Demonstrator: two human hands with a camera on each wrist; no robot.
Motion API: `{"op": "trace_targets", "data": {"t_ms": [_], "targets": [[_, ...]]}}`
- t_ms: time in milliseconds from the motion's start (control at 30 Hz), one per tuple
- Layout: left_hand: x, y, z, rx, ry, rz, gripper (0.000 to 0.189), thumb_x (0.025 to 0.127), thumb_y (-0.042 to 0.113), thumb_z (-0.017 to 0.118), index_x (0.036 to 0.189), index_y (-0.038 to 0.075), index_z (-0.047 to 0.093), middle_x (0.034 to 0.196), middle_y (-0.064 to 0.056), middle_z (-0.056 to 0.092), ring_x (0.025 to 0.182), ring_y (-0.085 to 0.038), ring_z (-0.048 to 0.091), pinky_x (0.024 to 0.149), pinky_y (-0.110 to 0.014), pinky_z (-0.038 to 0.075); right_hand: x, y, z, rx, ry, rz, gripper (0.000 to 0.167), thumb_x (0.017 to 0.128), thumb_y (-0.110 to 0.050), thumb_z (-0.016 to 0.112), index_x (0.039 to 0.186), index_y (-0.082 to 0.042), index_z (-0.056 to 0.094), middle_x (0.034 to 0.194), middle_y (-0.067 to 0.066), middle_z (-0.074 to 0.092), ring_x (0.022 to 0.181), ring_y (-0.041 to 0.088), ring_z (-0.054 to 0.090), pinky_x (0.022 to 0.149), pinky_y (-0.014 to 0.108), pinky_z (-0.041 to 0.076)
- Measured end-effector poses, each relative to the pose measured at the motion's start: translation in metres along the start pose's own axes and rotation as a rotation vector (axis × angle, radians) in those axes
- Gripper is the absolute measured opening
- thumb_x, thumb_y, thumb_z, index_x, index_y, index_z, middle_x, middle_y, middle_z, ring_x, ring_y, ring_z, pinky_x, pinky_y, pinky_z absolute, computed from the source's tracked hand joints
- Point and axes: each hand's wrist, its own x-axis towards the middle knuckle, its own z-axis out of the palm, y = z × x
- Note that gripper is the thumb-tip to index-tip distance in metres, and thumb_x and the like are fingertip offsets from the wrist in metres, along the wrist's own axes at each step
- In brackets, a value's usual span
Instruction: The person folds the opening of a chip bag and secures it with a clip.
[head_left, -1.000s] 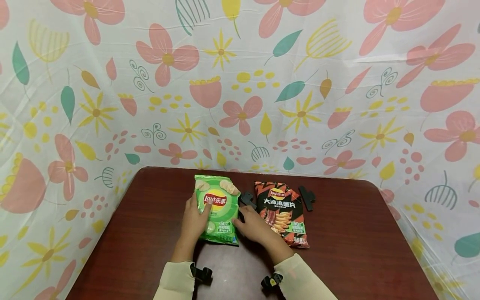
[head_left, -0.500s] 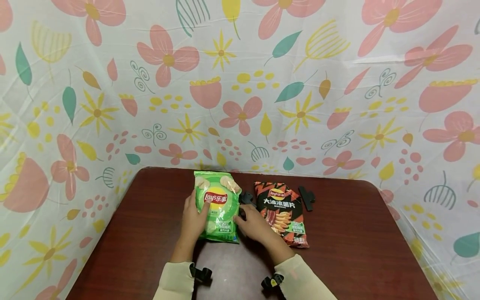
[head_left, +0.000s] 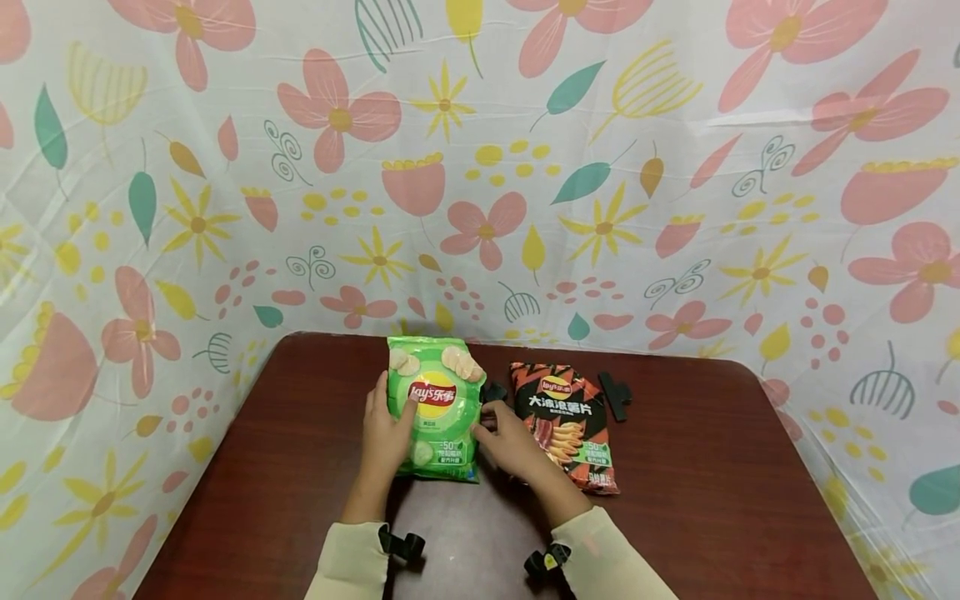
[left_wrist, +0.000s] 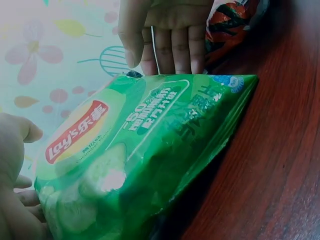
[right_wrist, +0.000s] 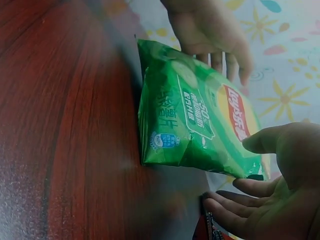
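A green Lay's bag of potato chips (head_left: 435, 417) stands tilted up from the table, its printed front toward me. My left hand (head_left: 386, 429) grips its left side, thumb across the front and fingers along the edge. At the right edge, my right hand (head_left: 513, 442) pinches the bag, thumb at the front and fingers around the side. In the right wrist view, that right hand (right_wrist: 285, 180) has its thumb near the red logo. A black clip (head_left: 491, 393) lies partly hidden behind the green bag.
To the right lies a black and orange Lay's chip bag (head_left: 558, 417), close to my right forearm. A second black clip (head_left: 617, 397) is beside it. The dark red wooden table (head_left: 697, 467) meets a flower-patterned cloth (head_left: 480, 167) at the back.
The green bag has tipped up slightly, its top edge higher and farther back, with both hands moving along with it. The other chip bag and far clip stay put.
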Motion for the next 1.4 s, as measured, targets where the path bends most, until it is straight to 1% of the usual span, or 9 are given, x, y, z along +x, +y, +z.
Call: {"op": "trace_targets", "data": {"t_ms": [133, 367, 567, 767, 900, 1067, 1133, 1200, 1400], "targets": [[-0.001, 0.002, -0.002, -0.031, -0.005, -0.016, 0.075, 0.101, 0.037, 0.061, 0.162, 0.020, 0.023, 0.158, -0.019, 0.033, 0.144, -0.043, 0.038, 0.113, -0.065, 0.035, 0.000, 0.001, -0.001, 0.027, 0.003, 0.008, 0.042, 0.104, -0.031, 0.055, 0.137, -0.006, 0.050, 0.132, 0.016, 0.064, 0.123, 0.032, 0.063, 0.098, 0.049, 0.053], [-0.001, 0.004, -0.003, -0.052, 0.004, -0.001, 0.074, 0.101, 0.035, 0.061, 0.162, 0.021, 0.024, 0.156, -0.017, 0.034, 0.142, -0.041, 0.040, 0.112, -0.065, 0.036, 0.001, -0.001, -0.002, 0.041, 0.019, 0.036, 0.043, 0.104, -0.035, 0.056, 0.137, -0.009, 0.051, 0.131, 0.014, 0.065, 0.118, 0.030, 0.064, 0.093, 0.047, 0.053], [-0.001, 0.007, -0.005, -0.064, 0.009, 0.010, 0.073, 0.101, 0.036, 0.061, 0.162, 0.023, 0.023, 0.157, -0.015, 0.034, 0.142, -0.041, 0.040, 0.112, -0.065, 0.036, 0.004, -0.003, -0.003, 0.068, 0.031, 0.049, 0.059, 0.104, -0.040, 0.055, 0.148, -0.004, 0.043, 0.135, 0.017, 0.062, 0.115, 0.029, 0.066, 0.089, 0.044, 0.055], [-0.002, 0.011, -0.005, -0.064, 0.005, 0.008, 0.073, 0.101, 0.040, 0.060, 0.162, 0.026, 0.022, 0.158, -0.014, 0.033, 0.146, -0.040, 0.037, 0.113, -0.065, 0.034, 0.007, -0.004, -0.005, 0.170, 0.054, 0.065, 0.067, 0.104, -0.042, 0.055, 0.155, -0.004, 0.034, 0.147, 0.022, 0.052, 0.125, 0.034, 0.061, 0.093, 0.046, 0.055], [-0.002, 0.012, -0.006, -0.058, 0.003, 0.007, 0.073, 0.100, 0.045, 0.059, 0.162, 0.031, 0.022, 0.163, -0.013, 0.030, 0.150, -0.039, 0.031, 0.116, -0.067, 0.031, 0.008, -0.006, -0.007, 0.222, 0.064, 0.057, 0.067, 0.104, -0.043, 0.054, 0.155, -0.005, 0.035, 0.150, 0.024, 0.048, 0.130, 0.038, 0.057, 0.097, 0.050, 0.053], [-0.003, 0.014, -0.007, -0.053, -0.011, -0.001, 0.073, 0.100, 0.047, 0.059, 0.162, 0.034, 0.020, 0.167, -0.008, 0.027, 0.153, -0.035, 0.027, 0.119, -0.064, 0.028, 0.007, -0.016, -0.013, 0.259, 0.058, 0.068, 0.062, 0.106, -0.039, 0.052, 0.153, -0.002, 0.036, 0.147, 0.027, 0.050, 0.125, 0.041, 0.060, 0.098, 0.051, 0.052], [-0.003, 0.013, -0.006, -0.051, -0.011, -0.001, 0.073, 0.100, 0.047, 0.058, 0.162, 0.034, 0.020, 0.167, -0.006, 0.027, 0.153, -0.034, 0.028, 0.120, -0.062, 0.029, 0.009, -0.017, -0.013, 0.272, 0.064, 0.079, 0.060, 0.106, -0.038, 0.052, 0.152, -0.003, 0.037, 0.145, 0.026, 0.052, 0.123, 0.040, 0.061, 0.098, 0.052, 0.051], [-0.003, 0.013, -0.005, -0.053, -0.006, 0.003, 0.073, 0.100, 0.047, 0.059, 0.162, 0.033, 0.021, 0.167, -0.005, 0.028, 0.153, -0.033, 0.029, 0.120, -0.061, 0.029, 0.013, -0.011, -0.010, 0.294, 0.081, 0.066, 0.058, 0.105, -0.040, 0.053, 0.150, -0.005, 0.041, 0.143, 0.024, 0.054, 0.123, 0.038, 0.061, 0.100, 0.054, 0.050], [-0.005, 0.014, -0.005, -0.054, 0.002, 0.011, 0.073, 0.100, 0.046, 0.059, 0.162, 0.032, 0.022, 0.166, -0.007, 0.029, 0.153, -0.033, 0.029, 0.120, -0.061, 0.028, 0.014, -0.016, -0.011, 0.359, 0.104, 0.005, 0.044, 0.107, -0.036, 0.052, 0.140, -0.008, 0.052, 0.131, 0.017, 0.062, 0.116, 0.030, 0.061, 0.098, 0.057, 0.047]]}}
